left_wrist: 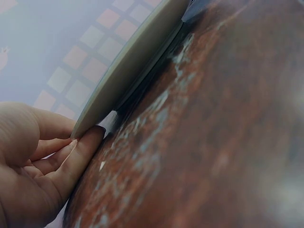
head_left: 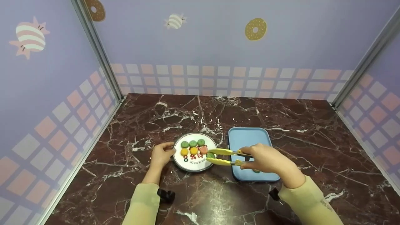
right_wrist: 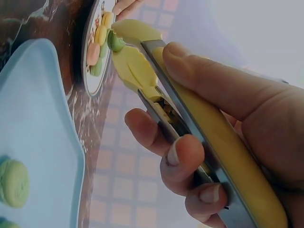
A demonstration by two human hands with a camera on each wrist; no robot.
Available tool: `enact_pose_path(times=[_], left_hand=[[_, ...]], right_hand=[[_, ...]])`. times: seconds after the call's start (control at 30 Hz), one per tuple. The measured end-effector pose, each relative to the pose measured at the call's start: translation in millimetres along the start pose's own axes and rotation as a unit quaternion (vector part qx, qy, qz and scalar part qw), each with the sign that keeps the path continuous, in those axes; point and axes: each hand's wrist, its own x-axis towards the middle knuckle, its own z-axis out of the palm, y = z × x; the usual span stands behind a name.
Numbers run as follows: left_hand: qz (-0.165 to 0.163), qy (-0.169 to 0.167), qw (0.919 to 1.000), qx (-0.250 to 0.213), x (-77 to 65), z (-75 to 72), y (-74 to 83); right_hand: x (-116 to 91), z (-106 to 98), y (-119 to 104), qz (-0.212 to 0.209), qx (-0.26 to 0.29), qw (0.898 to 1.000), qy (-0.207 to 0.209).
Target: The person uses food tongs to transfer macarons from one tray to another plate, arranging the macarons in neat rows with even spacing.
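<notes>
My left hand (head_left: 161,155) pinches the near-left rim of a round white plate (head_left: 187,165); in the left wrist view the plate's edge (left_wrist: 118,78) lies between thumb and fingers. On the plate are three green macarons (head_left: 193,143) in a row, with two yellow macarons (head_left: 193,151) and a pink macaron (head_left: 203,150) in front. My right hand (head_left: 268,159) grips yellow-tipped tongs (right_wrist: 204,118), fingers curled round the metal-edged handles. Between the tong tips, over the plate's right side, is another green macaron (right_wrist: 115,42).
A blue tray (head_left: 248,137) lies right of the plate, partly under my right hand and the tongs. Green macarons (right_wrist: 14,183) sit on it. The dark marbled table (head_left: 150,118) is bordered by patterned walls (head_left: 218,47) at the back and both sides.
</notes>
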Motion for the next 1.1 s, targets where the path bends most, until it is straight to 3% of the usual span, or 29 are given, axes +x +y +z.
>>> enact_pose_path(times=[0.33, 0.7, 0.93, 1.1], left_hand=[[-0.006, -0.002, 0.9999, -0.013, -0.2, -0.6, 0.5], [0.014, 0.006, 0.9997, 0.020, -0.7, 0.3, 0.6], [0.005, 0.002, 1.0000, -0.002, -1.3, 0.2, 0.6], [0.011, 0.006, 0.9999, 0.009, -0.8, -0.6, -0.1]], right_hand=[[20.3, 5.8, -10.5, -0.012, -0.006, 1.000, 0.001], [43.2, 15.0, -22.9, -0.043, -0.020, 0.999, 0.013], [55.9, 20.5, -29.8, -0.066, -0.025, 0.997, 0.018], [66.7, 25.5, -34.6, -0.068, -0.028, 0.997, 0.012]])
